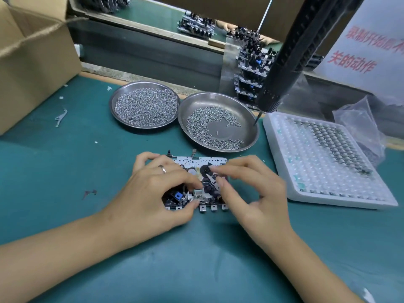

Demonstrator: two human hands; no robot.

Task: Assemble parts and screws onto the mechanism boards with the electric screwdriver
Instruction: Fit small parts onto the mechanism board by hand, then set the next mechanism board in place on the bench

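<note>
Green matting [65, 162] covers the bench, and on it, near the front edge, lies one mechanism board [197, 182], flat and partly hidden by both hands. Behind it sit two steel dishes: the left dish [144, 105] nearly full of screws, the right dish [218, 121] holding a thinner crescent of them. A white foam tray [323, 162] of small parts lies to the right, and the electric screwdriver [282, 68] hangs untouched above, its bit over the rim of the right dish.

The left hand [157, 189] curls over the board's left end, thumb at the near edge, bracing it. The right hand [253, 186] brings thumb and forefinger together over the middle of the board, apparently pinching or seating a small part (it is too small to tell which).

The risks, as I judge them, come from size and crowding. A tiny part can slip from the fingertips and drop among the gears and levers. If it is seated crooked, driving a screw afterwards could jam or strip it. Reaching up for the driver means letting go with one hand, which may let the board shift, and a sleeve or wrist passing near the dishes could scatter screws.
</note>
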